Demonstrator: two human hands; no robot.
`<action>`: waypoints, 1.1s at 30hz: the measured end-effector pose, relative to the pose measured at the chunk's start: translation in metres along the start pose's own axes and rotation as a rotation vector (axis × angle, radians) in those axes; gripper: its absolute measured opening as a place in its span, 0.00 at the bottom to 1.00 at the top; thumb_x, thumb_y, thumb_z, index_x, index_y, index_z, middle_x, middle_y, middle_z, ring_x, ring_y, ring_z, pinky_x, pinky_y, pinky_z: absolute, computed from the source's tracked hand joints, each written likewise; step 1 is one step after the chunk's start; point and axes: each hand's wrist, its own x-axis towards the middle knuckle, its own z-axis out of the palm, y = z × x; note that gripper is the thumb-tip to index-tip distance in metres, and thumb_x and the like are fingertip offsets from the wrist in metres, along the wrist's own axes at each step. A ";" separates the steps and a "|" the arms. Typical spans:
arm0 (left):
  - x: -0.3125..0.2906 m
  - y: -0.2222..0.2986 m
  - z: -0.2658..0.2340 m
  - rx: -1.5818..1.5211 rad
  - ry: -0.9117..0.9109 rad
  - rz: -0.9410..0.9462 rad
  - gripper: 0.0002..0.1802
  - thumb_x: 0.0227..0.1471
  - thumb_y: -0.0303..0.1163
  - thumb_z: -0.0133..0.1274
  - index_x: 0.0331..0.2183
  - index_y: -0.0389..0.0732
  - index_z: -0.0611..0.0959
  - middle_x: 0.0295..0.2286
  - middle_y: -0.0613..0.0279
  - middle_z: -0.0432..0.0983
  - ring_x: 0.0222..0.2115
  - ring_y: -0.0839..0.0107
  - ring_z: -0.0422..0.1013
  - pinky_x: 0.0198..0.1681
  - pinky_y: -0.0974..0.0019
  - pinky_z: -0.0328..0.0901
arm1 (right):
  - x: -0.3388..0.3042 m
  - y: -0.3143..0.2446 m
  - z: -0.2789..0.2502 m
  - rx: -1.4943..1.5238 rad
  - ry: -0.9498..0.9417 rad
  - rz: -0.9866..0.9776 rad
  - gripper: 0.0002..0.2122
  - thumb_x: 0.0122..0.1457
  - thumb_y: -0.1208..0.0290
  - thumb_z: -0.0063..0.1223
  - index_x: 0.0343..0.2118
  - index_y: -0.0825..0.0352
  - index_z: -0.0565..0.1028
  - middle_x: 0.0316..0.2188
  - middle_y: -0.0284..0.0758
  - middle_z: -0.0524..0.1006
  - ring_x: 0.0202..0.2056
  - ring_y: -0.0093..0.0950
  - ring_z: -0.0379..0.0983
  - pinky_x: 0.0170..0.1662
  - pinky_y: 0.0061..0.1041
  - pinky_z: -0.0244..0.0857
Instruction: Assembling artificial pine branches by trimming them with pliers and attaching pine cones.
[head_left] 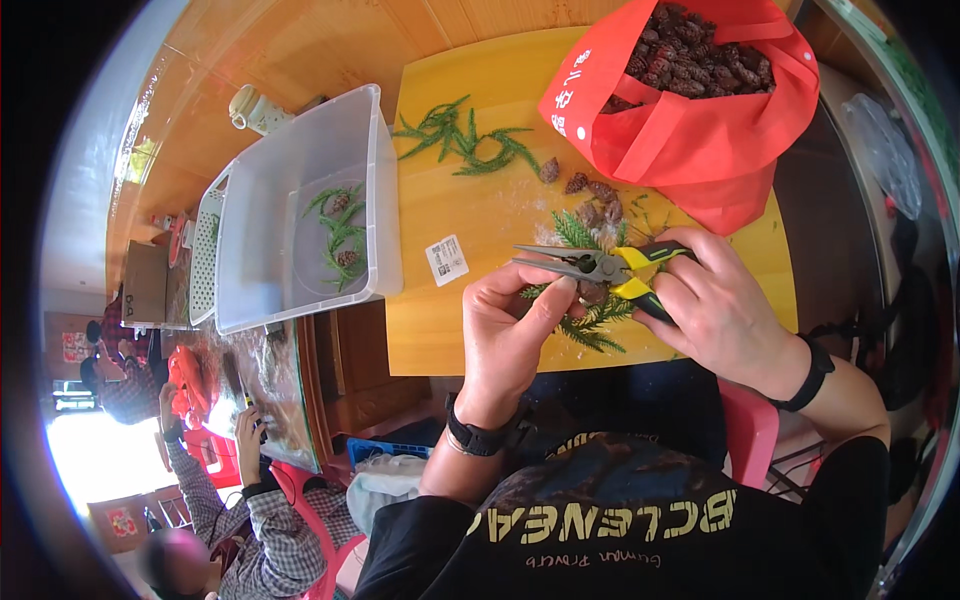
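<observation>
My right hand point(722, 312) grips needle-nose pliers point(600, 266) by their yellow and black handles. The jaws are parted and point left, passing over the fingertips of my left hand point(508, 325). Pinched in that left hand is a green artificial pine sprig point(597, 328), its needles spreading out below and above the pliers. A brown pine cone appears to sit at the sprig's middle, mostly hidden by the pliers and fingers. Several loose pine cones point(602, 192) lie on the yellow table point(440, 335) just beyond my hands.
A red bag point(690, 150) full of pine cones stands at the far right. More green sprigs point(490, 152) lie at the back. On the left, a clear plastic bin point(385, 230) holds sprigs with cones. A white label point(446, 260) lies nearby. Other people point(270, 540) work at the left.
</observation>
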 end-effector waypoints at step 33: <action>0.001 -0.036 -0.027 -0.001 0.024 -0.194 0.04 0.46 0.20 0.52 0.28 0.30 0.77 0.23 0.60 0.74 0.22 0.75 0.70 0.28 0.76 0.65 | -0.015 0.008 0.043 0.153 0.012 0.025 0.11 0.41 0.68 0.58 0.21 0.70 0.70 0.19 0.37 0.72 0.31 0.34 0.68 0.34 0.28 0.64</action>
